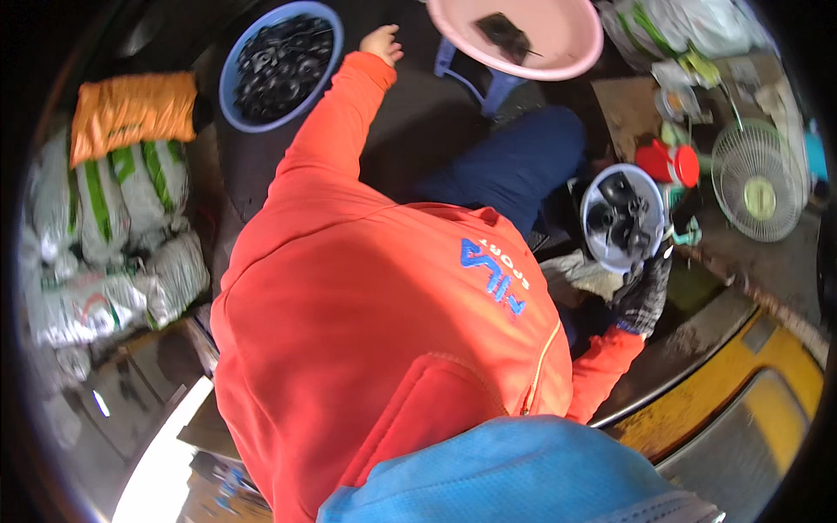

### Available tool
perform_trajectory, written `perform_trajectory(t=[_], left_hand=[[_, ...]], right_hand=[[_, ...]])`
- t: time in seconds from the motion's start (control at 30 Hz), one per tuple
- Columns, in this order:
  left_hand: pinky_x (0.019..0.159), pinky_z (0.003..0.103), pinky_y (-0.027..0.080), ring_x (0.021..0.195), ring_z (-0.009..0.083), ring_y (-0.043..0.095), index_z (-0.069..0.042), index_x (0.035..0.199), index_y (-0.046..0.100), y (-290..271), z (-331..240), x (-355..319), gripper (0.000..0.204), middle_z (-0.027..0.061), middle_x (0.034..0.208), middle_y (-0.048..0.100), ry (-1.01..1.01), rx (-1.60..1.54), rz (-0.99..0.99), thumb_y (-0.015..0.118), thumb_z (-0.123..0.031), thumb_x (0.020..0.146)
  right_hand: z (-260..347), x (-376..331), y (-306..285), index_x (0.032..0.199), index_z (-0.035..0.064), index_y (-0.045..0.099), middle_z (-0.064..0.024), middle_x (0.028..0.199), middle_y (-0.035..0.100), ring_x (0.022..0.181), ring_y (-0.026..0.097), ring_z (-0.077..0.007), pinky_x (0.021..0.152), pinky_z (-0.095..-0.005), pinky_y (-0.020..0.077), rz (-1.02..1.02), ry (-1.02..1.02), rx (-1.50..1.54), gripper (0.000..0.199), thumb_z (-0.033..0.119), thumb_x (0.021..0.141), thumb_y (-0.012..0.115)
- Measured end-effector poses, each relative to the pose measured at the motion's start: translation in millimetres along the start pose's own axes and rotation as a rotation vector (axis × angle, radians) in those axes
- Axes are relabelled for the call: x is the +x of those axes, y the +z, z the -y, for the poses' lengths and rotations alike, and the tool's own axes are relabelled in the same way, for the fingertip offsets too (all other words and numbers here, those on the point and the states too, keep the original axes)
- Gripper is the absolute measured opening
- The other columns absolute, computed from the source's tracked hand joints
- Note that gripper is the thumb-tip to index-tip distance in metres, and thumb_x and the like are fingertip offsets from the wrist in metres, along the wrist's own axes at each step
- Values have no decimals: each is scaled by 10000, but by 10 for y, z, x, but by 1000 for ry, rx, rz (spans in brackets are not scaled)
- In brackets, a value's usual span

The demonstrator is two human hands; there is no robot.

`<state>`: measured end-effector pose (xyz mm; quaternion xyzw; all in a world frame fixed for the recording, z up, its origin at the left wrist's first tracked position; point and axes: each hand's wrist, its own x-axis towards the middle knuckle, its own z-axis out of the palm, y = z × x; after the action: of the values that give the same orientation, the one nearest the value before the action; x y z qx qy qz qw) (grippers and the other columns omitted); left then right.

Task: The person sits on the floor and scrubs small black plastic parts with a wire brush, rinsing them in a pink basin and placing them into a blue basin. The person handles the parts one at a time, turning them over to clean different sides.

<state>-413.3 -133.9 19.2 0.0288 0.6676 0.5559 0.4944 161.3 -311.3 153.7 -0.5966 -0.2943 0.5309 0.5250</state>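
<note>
My bare left hand (382, 44) reaches out beside a blue basin (228, 98) heaped with glossy black moulded parts (283, 68). Its fingers are apart, and nothing shows in them. On the other side, my right hand (643, 295) wears a dark knitted glove and is at the near rim of a pale blue basin (656, 193). Several larger black parts (621, 218) lie in that basin. The gloved fingers are dark and partly hidden, so their grip is unclear.
A pink basin (571, 61) holding a dark flat piece stands on a blue stool (499, 94). Right of me are a red container (676, 163) and a fan (757, 183). Yellow machinery (680, 427) is near my right arm. Stacked sacks (113, 209) lie left, under an orange bag (132, 112).
</note>
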Motion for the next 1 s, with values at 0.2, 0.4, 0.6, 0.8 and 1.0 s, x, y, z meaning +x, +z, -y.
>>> perform_trajectory(t=[0.2, 0.4, 0.6, 0.8, 1.0], left_hand=[[810, 301, 499, 912, 181, 623, -7, 1133, 584, 1844, 901, -1286, 304, 94, 1047, 636, 240, 93, 764, 604, -201, 900], [903, 280, 451, 973, 176, 637, -12, 1103, 659, 3074, 1982, -2250, 335, 114, 1055, 681, 526, 925, 1531, 637, -258, 877], [1014, 393, 405, 1200, 320, 504, -76, 1328, 487, 3376, 3187, -2186, 746, 173, 1296, 520, 1103, 1639, 1501, 792, -236, 666], [950, 389, 439, 1093, 350, 567, -54, 1142, 630, 3385, 3263, -2048, 576, 176, 1118, 628, 1019, 1286, 1439, 790, -297, 645], [988, 313, 391, 1099, 184, 538, -100, 1179, 639, 3087, 2284, -2640, 548, 60, 1141, 585, 892, 589, 1592, 807, -95, 657]], right_hand=[[50, 66, -220, 1305, 203, 518, -19, 1247, 565, 1139, 526, -161, 926, -321, 405, -437, 45, 315, 482, 396, 876, 621], [-76, 102, -672, 1049, 116, 625, -9, 809, 635, 576, 558, -126, 470, -255, 452, -585, -83, 611, 236, 308, 932, 555], [23, 72, -654, 1024, 73, 603, -5, 757, 598, 535, 480, -96, 461, -222, 393, -537, -110, 589, 215, 261, 946, 531], [84, 69, -672, 1049, 149, 609, 11, 733, 592, 545, 502, -94, 478, -243, 396, -614, 39, 222, 348, 448, 871, 613], [-234, 29, -747, 1218, 109, 547, -104, 1046, 579, 929, 549, -223, 823, -338, 439, -299, 81, -870, 391, 368, 928, 505]])
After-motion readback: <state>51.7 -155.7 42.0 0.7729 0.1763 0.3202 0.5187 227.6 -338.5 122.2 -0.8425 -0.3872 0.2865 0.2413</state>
